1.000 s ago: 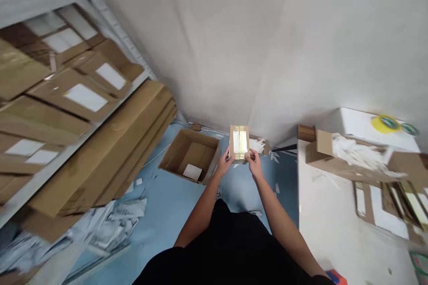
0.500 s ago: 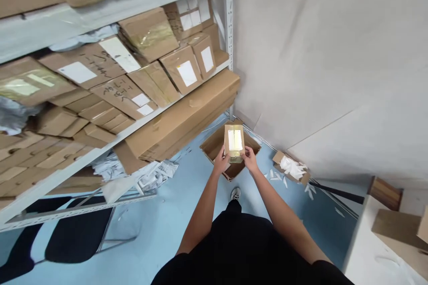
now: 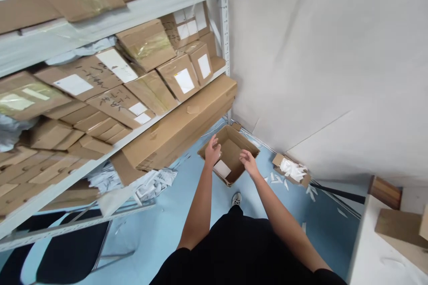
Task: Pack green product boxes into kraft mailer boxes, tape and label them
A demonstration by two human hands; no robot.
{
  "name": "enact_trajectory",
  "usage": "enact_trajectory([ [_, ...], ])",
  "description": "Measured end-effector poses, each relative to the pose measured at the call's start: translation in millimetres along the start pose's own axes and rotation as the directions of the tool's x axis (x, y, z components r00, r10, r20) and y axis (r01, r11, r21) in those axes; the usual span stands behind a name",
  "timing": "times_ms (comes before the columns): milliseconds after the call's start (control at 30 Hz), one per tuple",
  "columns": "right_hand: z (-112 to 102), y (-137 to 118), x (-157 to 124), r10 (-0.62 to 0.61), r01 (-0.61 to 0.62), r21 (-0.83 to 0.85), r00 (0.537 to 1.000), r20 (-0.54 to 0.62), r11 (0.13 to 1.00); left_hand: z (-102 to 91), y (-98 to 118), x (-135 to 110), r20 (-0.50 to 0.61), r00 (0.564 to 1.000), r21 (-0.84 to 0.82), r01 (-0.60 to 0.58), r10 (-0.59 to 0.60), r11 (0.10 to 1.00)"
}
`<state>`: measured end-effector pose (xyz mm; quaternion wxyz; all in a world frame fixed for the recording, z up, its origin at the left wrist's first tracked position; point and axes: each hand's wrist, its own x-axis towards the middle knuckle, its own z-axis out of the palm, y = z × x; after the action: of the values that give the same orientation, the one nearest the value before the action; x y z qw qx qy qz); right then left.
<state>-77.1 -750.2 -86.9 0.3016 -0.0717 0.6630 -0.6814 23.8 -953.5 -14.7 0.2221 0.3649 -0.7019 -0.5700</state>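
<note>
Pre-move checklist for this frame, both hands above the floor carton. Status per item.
1. Left hand empty: ok, fingers spread, nothing in it.
2. Right hand empty: ok, open, palm down.
3. Open carton accessible: ok, flaps open, on the floor below both hands.
4. Room inside the carton: ok, only a white rectangle shows on its bottom.
5. Floor clear for footing: not ok, paper scraps lie near the shoe.
6. Long flat cartons jutting off the shelf beside the left hand, stable: cannot tell.
</note>
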Motion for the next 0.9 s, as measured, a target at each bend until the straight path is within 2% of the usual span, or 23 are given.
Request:
enact_trajectory([
  [100,-36,-9,-7,-0.062,0.062,0.002,0.991,-0.116,0.998,51.5,16,-4,0.135,0.989,-0.039,-0.048,0.053,0.998],
  [200,-82,-21,-22,-0.146,0.144,-0.031,0.947,-0.284,0.989,112.8,35,-11,0.290,0.951,-0.068,-0.095,0.111,0.993],
  [267,-119,-30,-38,-0.184,0.174,-0.064,0.892,-0.412,0.983,159.7,48,-21,0.396,0.906,-0.086,-0.122,0.147,0.989],
  [367,-181,-42,-73,-0.212,0.192,-0.099,0.774,-0.597,0.976,238.6,66,-48,0.550,0.814,-0.110,-0.152,0.188,0.982],
  [500,-273,-49,-138,-0.212,0.211,-0.107,0.576,-0.790,0.972,349.6,88,-113,0.732,0.644,-0.127,-0.193,0.223,0.973],
  [633,-357,-42,-218,-0.174,0.235,-0.091,0.364,-0.915,0.968,443.0,107,-207,0.876,0.422,-0.157,-0.209,0.233,0.965],
  [767,-420,-25,-300,-0.096,0.254,-0.049,0.179,-0.979,0.966,509.6,120,-310,0.948,0.200,-0.199,-0.234,0.248,0.952],
  [900,-466,-7,-379,-0.055,0.263,-0.051,0.009,-0.998,0.963,559.4,129,-410,0.965,0.016,-0.251,-0.250,0.263,0.935],
])
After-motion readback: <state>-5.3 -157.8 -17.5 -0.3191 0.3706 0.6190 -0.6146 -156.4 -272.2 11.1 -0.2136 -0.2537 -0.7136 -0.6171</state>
